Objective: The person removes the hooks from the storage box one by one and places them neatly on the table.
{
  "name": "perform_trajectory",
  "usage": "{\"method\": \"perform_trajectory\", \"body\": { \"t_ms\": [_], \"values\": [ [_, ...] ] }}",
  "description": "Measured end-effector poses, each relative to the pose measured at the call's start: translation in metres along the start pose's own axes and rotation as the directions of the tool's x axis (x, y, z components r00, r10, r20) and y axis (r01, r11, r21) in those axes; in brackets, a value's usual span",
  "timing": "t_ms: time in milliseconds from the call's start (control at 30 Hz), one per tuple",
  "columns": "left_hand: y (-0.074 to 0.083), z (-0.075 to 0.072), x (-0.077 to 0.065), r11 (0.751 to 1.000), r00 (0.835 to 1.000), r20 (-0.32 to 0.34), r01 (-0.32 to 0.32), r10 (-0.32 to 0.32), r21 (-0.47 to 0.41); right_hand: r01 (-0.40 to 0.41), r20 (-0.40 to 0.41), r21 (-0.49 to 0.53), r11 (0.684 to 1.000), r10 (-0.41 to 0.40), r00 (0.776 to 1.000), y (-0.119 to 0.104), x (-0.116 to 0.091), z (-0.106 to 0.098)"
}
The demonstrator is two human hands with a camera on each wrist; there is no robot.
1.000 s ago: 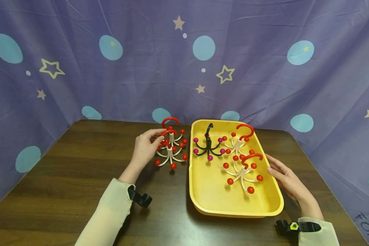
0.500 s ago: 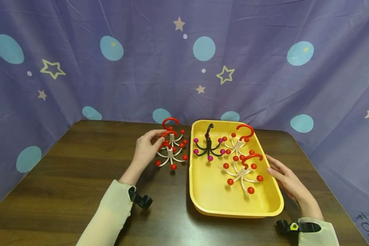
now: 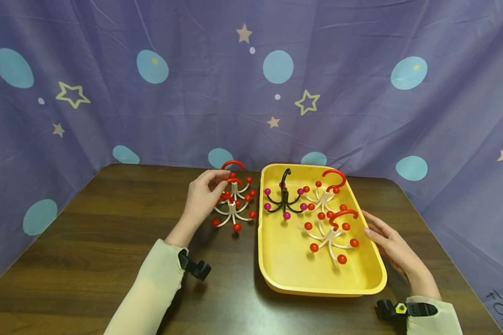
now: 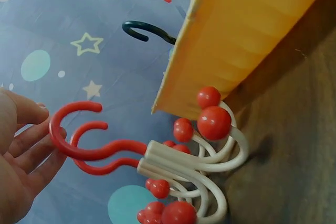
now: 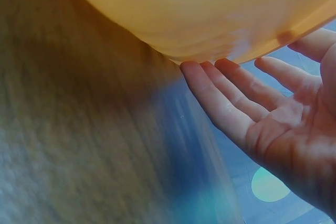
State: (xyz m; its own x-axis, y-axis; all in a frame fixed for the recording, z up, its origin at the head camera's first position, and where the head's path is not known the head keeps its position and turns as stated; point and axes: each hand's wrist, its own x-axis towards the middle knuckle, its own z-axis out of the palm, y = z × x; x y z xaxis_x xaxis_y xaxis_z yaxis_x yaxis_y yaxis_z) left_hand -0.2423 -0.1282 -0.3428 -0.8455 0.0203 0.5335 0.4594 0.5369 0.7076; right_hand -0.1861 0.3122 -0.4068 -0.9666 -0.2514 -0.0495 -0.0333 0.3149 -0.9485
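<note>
Two white multi-arm hangers with red ball tips and red top hooks stand on the table left of the tray, a front hanger [image 3: 232, 211] and a back hanger [image 3: 234, 186]. My left hand [image 3: 201, 200] is at the front hanger's red hook [image 4: 100, 152]; in the left wrist view thumb and fingers are spread apart around its curve, not gripping it. My right hand [image 3: 394, 246] lies along the right side of the yellow tray [image 3: 318, 292]. In the right wrist view its extended fingers [image 5: 210, 98] touch the tray's outer wall, thumb at the rim.
Inside the tray stand a black hanger [image 3: 284, 197] with magenta balls and two white-and-red hangers, one at the back [image 3: 323, 200] and one nearer [image 3: 330, 236]. A purple curtain [image 3: 251, 116] with stars and dots hangs behind the wooden table [image 3: 88, 242].
My left hand's fingers have loosened from the front hanger's red hook and lifted slightly. Hangers, tray and right hand have stayed in place.
</note>
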Motion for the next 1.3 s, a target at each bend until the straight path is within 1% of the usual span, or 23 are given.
{"method": "perform_trajectory", "body": {
  "t_ms": [67, 233, 300, 433, 600, 767, 833, 1067, 1300],
  "values": [
    [0.004, 0.0, 0.002, 1.0, 1.0, 0.007, -0.016, 0.016, 0.01, -0.003, -0.002, 0.001, 1.0, 0.003, 1.0, 0.0, 0.0, 0.001],
    [0.017, 0.002, 0.007, 0.998, 0.998, -0.019, -0.062, 0.062, 0.024, -0.009, -0.006, 0.006, 1.0, 0.009, 1.0, -0.001, -0.001, 0.001],
    [0.023, 0.004, 0.01, 0.997, 0.997, -0.018, -0.079, 0.079, 0.023, -0.01, -0.009, 0.005, 1.0, 0.01, 1.0, -0.001, -0.001, 0.002],
    [0.034, 0.009, 0.013, 0.995, 0.995, 0.022, -0.101, 0.101, 0.018, -0.009, -0.009, 0.006, 1.0, 0.009, 1.0, -0.001, 0.0, 0.001],
    [0.049, 0.017, 0.016, 0.993, 0.991, 0.071, -0.113, 0.111, 0.021, -0.012, -0.009, 0.001, 1.0, 0.012, 1.0, -0.001, 0.0, 0.002],
    [0.062, 0.027, 0.017, 0.992, 0.982, 0.147, -0.121, 0.118, 0.015, -0.016, -0.013, -0.006, 1.0, 0.016, 1.0, -0.001, -0.001, 0.002],
    [0.067, 0.032, 0.017, 0.992, 0.978, 0.168, -0.128, 0.124, 0.011, -0.016, -0.012, -0.002, 1.0, 0.016, 1.0, -0.001, -0.001, 0.002],
    [0.083, 0.048, 0.018, 0.987, 0.967, 0.198, -0.158, 0.16, -0.023, -0.019, -0.012, 0.005, 1.0, 0.019, 1.0, -0.001, -0.001, 0.002],
    [0.095, 0.068, 0.015, 0.977, 0.95, 0.23, -0.2, 0.211, -0.073, -0.011, -0.008, 0.007, 1.0, 0.011, 1.0, 0.0, -0.001, 0.001]
  ]
}}
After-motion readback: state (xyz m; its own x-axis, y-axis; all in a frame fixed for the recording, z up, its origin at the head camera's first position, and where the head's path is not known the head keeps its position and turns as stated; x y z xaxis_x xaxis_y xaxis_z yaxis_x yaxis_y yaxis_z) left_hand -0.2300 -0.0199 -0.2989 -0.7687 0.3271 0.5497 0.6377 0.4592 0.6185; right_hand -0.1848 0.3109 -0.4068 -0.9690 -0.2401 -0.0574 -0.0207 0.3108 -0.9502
